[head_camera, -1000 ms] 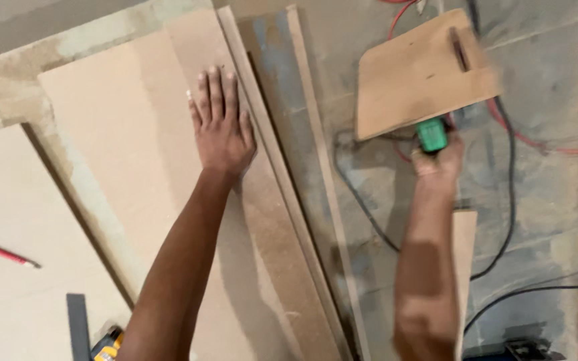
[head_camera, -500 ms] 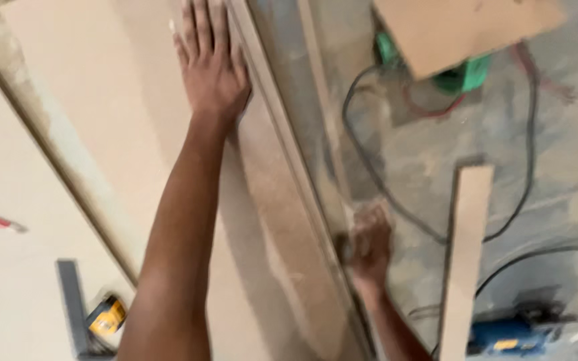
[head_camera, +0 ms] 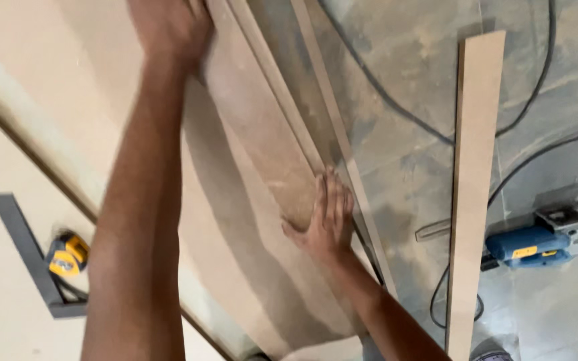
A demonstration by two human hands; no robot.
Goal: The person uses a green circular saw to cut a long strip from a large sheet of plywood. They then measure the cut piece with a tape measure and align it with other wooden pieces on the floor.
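- A long tan board (head_camera: 262,140) is lying slanted — both hands pressing it flat: left hand (head_camera: 168,27) up top, right hand (head_camera: 326,217) lower, fingers spread.
- A loose strip (head_camera: 473,187), blue power tool (head_camera: 536,241) and cables (head_camera: 530,154) are lying beside it.

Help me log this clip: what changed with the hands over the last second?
The right hand let go of the green tool it gripped by the cut board on the floor, came back and now lies flat on the long wooden strip. The left hand stayed pressed flat on that strip's far end. The view dropped lower, bringing in a blue power tool, a tape measure and a grey square.
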